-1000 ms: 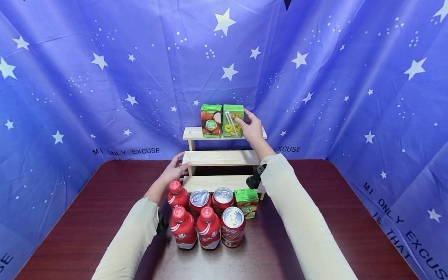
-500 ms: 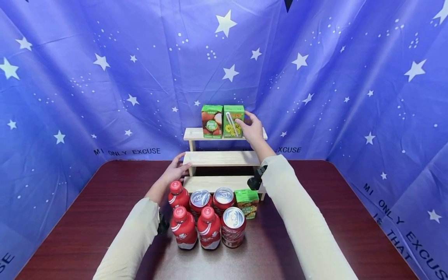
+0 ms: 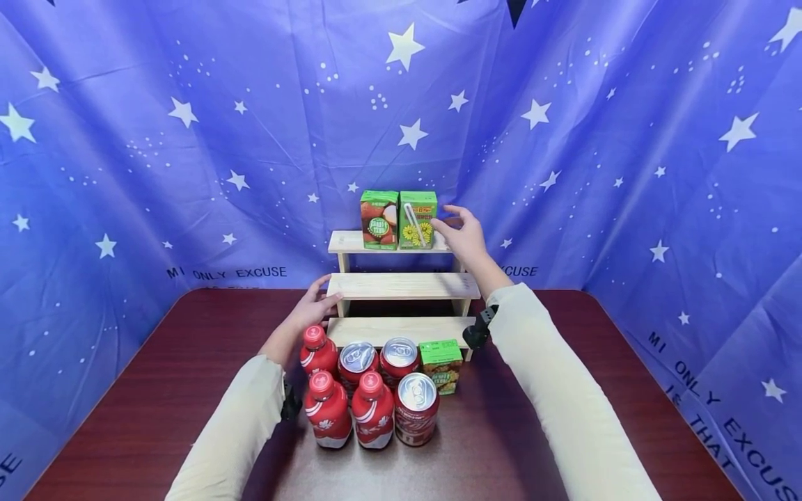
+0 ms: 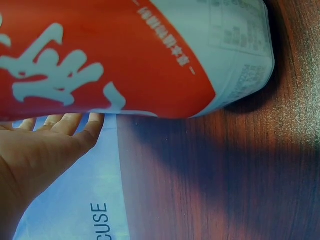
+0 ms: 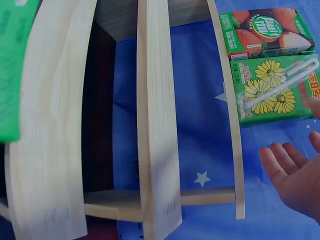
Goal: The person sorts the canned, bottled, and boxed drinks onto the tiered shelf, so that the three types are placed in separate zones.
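Observation:
My left hand [image 3: 308, 306] grips the left end of a three-step wooden display stand [image 3: 401, 285], its thumb at the middle step's edge. In the left wrist view a red bottle [image 4: 150, 60] hides part of that hand's fingers. On the top step stand two upright drink cartons: a lychee one [image 3: 379, 221] and, right of it, a chrysanthemum one with a straw [image 3: 417, 221]. Just right of the chrysanthemum carton is my right hand [image 3: 466, 238], thumb and fingers spread and holding nothing. The right wrist view shows a gap between the fingers [image 5: 285, 160] and that carton.
In front of the stand cluster several red bottles [image 3: 328, 410], red drink cans [image 3: 416, 410] and a green carton [image 3: 442, 367] on the dark red table [image 3: 150, 369]. A blue star-printed cloth [image 3: 250, 125] hangs behind and at both sides.
My right hand has let go of the chrysanthemum carton and moved slightly right. The carton stays on the top step. My left hand keeps its place on the stand.

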Demonstrator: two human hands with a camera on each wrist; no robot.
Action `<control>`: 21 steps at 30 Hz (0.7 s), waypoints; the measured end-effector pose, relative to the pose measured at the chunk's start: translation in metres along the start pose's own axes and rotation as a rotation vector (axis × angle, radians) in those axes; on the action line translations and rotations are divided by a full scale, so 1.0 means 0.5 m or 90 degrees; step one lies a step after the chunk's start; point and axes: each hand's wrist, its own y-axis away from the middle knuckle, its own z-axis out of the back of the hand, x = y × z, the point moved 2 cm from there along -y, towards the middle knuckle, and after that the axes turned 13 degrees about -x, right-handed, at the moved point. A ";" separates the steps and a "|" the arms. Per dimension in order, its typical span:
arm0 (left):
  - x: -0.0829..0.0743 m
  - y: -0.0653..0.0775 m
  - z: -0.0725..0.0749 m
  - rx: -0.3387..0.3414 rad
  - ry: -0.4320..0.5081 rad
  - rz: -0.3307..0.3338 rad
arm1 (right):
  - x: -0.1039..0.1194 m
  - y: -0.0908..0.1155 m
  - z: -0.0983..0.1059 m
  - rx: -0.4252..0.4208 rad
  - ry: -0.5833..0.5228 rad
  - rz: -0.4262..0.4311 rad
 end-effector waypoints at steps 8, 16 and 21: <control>0.000 0.002 -0.002 -0.007 0.002 0.000 | -0.015 0.025 0.030 0.020 0.016 0.019; 0.001 0.003 -0.003 0.001 -0.005 -0.014 | -0.033 0.044 0.058 0.048 0.013 0.019; 0.001 0.003 -0.002 -0.004 -0.004 -0.015 | -0.047 0.054 0.068 0.068 0.014 0.030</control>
